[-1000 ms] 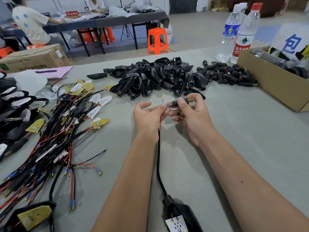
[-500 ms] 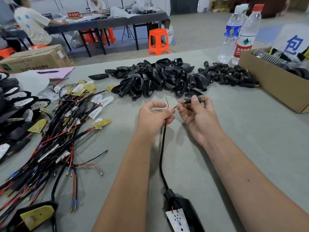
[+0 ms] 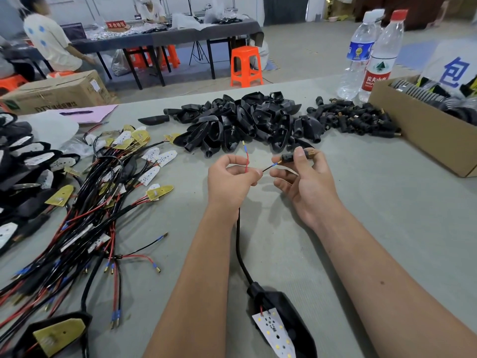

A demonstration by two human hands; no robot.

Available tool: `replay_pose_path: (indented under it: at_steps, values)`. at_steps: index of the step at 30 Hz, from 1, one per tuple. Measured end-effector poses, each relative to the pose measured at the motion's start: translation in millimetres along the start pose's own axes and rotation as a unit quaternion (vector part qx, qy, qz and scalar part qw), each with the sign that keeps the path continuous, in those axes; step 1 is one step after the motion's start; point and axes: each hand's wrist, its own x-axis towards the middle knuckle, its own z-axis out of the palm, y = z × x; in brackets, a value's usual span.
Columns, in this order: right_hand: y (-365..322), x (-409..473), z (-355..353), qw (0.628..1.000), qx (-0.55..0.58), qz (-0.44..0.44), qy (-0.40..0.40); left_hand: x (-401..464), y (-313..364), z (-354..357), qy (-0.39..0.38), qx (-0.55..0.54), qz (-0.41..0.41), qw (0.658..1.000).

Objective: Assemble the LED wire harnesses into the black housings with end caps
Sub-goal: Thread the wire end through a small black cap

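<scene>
Two grips pinching, left hand point(image 3: 230, 177) wires point(image 3: 247, 161), right hand point(image 3: 304, 177) end cap point(image 3: 296, 156), housing pile point(image 3: 245, 122) beyond.

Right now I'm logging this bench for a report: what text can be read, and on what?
"包": blue character on the white sign.
"农夫山泉": red label of the red-capped bottle.
Blue bottle label: too blurred to read.
Cardboard box print: too blurred to read.
Red table sign: too small to read.

We see both forearms bare from elbow to wrist, no sleeve reaching into view on either side. The left hand point(image 3: 232, 178) and the right hand point(image 3: 305, 180) wear no gloves, rings or watch (a small dark mole sits up the right forearm, well behind the wrist), nails short and plain
</scene>
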Motion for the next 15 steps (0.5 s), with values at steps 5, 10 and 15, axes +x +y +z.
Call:
replay_pose_path:
  at_steps: [5,10,15]
  values:
    - [1.7,1.2,-0.2,1.0,-0.022,-0.007,0.014,1.0,1.4,-3.9,-0.011,0.04,0.049,0.998]
    - [2.3,1.9,-0.7,1.0,-0.009,-0.012,0.027,-0.4,2.7,-3.0,-0.016,0.014,0.044,0.999]
    - [2.1,1.7,0.0,1.0,0.006,-0.012,0.016,-0.2,3.4,-3.6,-0.011,-0.011,0.026,1.0]
